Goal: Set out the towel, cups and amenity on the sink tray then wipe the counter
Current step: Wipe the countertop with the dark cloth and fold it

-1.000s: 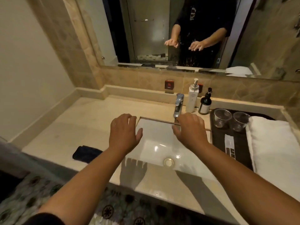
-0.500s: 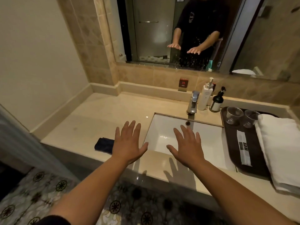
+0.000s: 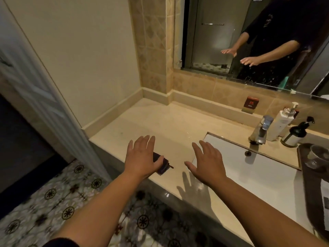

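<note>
My left hand (image 3: pixel 140 156) hovers open, fingers spread, over a dark blue folded cloth (image 3: pixel 162 165) lying near the front edge of the beige counter (image 3: pixel 160 122); most of the cloth is hidden under the palm. My right hand (image 3: pixel 207 161) is open too, above the counter by the left rim of the white sink (image 3: pixel 263 168). At the right edge, the dark tray (image 3: pixel 302 157) holds a clear glass cup (image 3: pixel 318 155) and a white amenity packet (image 3: pixel 324 195). The towel is out of view.
A chrome faucet (image 3: pixel 261 130), a white pump bottle (image 3: pixel 282 124) and a dark pump bottle (image 3: pixel 296 134) stand behind the sink. A small red sign (image 3: pixel 250 104) leans on the backsplash. The mirror (image 3: pixel 249 38) reflects a person. Patterned floor tiles (image 3: pixel 71 202) lie below.
The view has swung left. Both hands have moved left from over the sink; the left hand now sits over the dark cloth. The towel and second cup have left the frame.
</note>
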`<state>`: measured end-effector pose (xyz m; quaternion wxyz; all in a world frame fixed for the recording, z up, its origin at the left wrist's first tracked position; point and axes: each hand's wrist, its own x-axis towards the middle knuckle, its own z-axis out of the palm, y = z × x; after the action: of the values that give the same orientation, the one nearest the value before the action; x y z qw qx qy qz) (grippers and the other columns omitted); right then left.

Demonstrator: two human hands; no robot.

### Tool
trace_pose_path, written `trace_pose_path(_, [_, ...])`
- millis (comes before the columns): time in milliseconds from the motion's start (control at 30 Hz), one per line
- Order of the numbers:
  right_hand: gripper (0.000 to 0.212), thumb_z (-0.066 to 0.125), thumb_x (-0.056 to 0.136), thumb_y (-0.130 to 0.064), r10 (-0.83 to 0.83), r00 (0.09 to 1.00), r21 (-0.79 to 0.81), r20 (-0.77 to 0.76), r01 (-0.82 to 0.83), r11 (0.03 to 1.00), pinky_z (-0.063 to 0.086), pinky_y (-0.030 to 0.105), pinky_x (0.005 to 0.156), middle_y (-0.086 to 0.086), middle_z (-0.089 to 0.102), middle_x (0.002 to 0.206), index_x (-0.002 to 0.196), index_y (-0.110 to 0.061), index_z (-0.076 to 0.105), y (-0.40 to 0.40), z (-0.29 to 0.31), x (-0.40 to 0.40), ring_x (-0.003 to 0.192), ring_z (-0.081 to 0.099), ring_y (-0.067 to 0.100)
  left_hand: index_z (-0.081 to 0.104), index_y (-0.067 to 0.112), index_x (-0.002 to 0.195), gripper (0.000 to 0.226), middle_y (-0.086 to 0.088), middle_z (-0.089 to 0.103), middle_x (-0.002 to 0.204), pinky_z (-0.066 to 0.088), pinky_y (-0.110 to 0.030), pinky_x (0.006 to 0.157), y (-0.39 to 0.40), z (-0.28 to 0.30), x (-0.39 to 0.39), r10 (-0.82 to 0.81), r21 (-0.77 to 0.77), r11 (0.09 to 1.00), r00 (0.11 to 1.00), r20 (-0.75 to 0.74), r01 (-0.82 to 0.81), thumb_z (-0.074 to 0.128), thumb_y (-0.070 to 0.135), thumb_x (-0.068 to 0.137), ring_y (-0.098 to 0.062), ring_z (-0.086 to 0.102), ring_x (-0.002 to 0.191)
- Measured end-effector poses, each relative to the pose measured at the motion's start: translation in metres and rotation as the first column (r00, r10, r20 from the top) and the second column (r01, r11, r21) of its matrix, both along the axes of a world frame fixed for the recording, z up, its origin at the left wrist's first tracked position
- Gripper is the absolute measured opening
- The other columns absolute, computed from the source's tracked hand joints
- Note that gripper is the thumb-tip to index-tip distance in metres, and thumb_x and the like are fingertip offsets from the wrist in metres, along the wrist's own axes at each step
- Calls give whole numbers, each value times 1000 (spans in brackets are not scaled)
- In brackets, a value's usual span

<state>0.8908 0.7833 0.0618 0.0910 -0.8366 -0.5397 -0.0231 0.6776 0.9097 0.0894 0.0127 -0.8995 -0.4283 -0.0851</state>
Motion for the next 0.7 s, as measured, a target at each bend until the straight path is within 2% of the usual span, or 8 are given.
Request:
trace_pose_path(167, [80, 37, 82, -75, 22, 1000, -30, -7, -22, 999, 22, 51, 113, 6, 30, 157, 148, -31, 28, 50, -11, -20, 142, 28, 31, 22, 16, 154, 85, -8, 33, 158, 15, -51, 118, 50, -12, -24, 20, -2, 1000, 1000, -2, -20, 32, 67, 87, -27, 25, 145])
trace_pose_path(367, [76, 41, 86, -68, -4, 1000, -28, -28, 3, 1000, 24, 48, 112, 9, 30, 157, 149, -26, 31, 112, -32, -47, 141, 27, 32, 22, 18, 154, 87, -7, 32, 158, 15, -51, 118, 143, -33, -37, -49, 23, 998, 997, -59, 50, 21, 69, 84, -27, 25, 145])
trace_pose_path(467, [76, 41, 88, -67, 57, 996, -81, -70, -62, 995, 22, 45, 113, 9, 25, 158, 150, -25, 27, 135, -50, -65, 142, 24, 31, 25, 17, 153, 85, -9, 34, 157, 18, -52, 116, 191, -49, -45, -46, 3, 999, 996, -83, 47, 25, 69, 85, -28, 27, 144])
trace_pose_path(567, [77, 42, 88, -67, 138, 981, -143, -133, -157, 977, 21, 45, 114, 10, 21, 160, 151, -25, 26, 148, -72, -83, 144, 22, 30, 24, 18, 153, 82, -8, 30, 159, 17, -52, 116, 234, -73, -52, 22, -72, 997, 997, -76, -27, 29, 68, 89, -28, 24, 145])
trace_pose_path(700, [76, 40, 88, -68, 285, 944, -196, -167, -315, 929, 24, 50, 112, 13, 27, 157, 149, -23, 33, 156, -103, -98, 141, 29, 35, 20, 18, 154, 79, -7, 22, 162, 11, -51, 118, 277, -111, -57, 249, -232, 939, 967, -50, -254, 30, 65, 92, -27, 17, 147])
